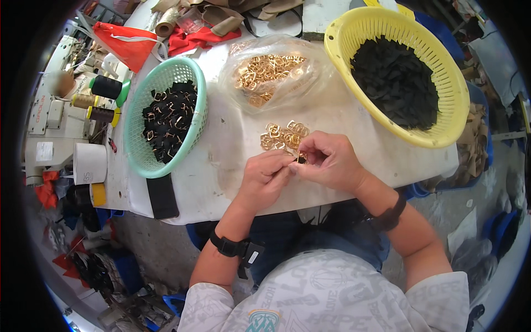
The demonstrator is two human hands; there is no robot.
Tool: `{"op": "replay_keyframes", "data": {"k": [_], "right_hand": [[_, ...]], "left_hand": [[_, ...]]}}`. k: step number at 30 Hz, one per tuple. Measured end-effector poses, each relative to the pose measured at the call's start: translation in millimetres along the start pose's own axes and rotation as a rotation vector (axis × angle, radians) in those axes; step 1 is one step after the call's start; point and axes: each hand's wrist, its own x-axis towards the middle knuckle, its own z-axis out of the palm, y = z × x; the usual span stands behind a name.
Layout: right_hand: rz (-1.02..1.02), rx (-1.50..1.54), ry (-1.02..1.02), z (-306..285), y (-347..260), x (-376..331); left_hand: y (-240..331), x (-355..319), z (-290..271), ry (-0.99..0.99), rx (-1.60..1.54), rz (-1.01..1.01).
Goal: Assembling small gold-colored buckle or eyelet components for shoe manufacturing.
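Observation:
My left hand (265, 180) and my right hand (332, 160) meet near the table's front edge, fingertips pinched together. Between them is a small black fabric strip (301, 160) with a gold-coloured metal buckle at it; fingers partly cover both. Just beyond my fingers lies a loose pile of gold buckles (282, 134). Farther back, a clear plastic bag (318, 69) holds many more. The yellow basket (381, 119) at the right is filled with black fabric strips (395, 83). In the mint-green basket (199, 97) at the left are black strips with gold buckles on them (168, 122).
A flat black rectangular thing, like a phone (162, 197), lies by the green basket. Thread spools (105, 87) and a sewing machine (47, 116) stand at the left. Red cloth (193, 40) and brown material (224, 21) lie at the back. A blue bin (480, 166) stands beyond the right edge.

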Motion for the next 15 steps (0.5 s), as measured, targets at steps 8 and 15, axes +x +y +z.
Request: {"op": "replay_keyframes", "data": {"k": [8, 15], "right_hand": [[-0.081, -0.115, 0.007, 4.0, -0.2, -1.4], [-0.124, -0.079, -0.022, 1.6, 4.5, -6.6]], "left_hand": [[-1.0, 0.3, 1.1, -0.038, 0.06, 0.047], [-3.3, -3.8, -0.2, 0.009, -0.212, -0.178]]}}
